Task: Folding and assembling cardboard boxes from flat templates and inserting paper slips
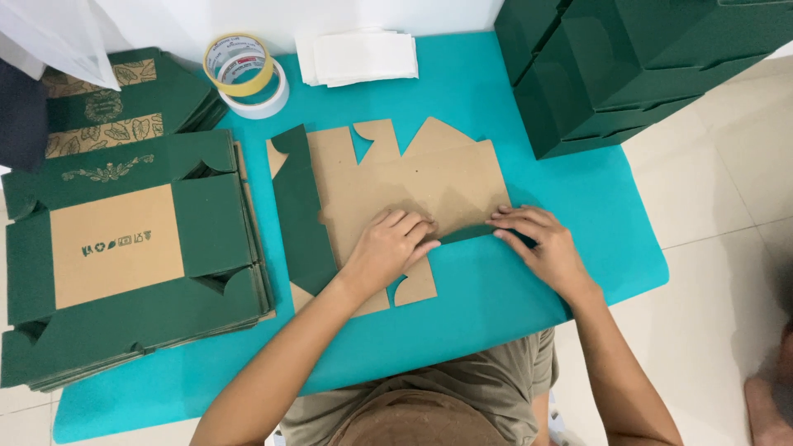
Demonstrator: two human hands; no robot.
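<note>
A flat die-cut cardboard box blank, brown inside and green outside, lies on the turquoise mat. Its left flap is folded over, green side up. My left hand presses flat on the blank near its front edge. My right hand presses with its fingertips on the front right edge, where a narrow green strip is folded up between the two hands. Neither hand holds anything loose.
A stack of flat green box blanks lies at the left. Two tape rolls and a pile of white paper sit at the back. Assembled green boxes are stacked at the back right. Tiled floor lies to the right.
</note>
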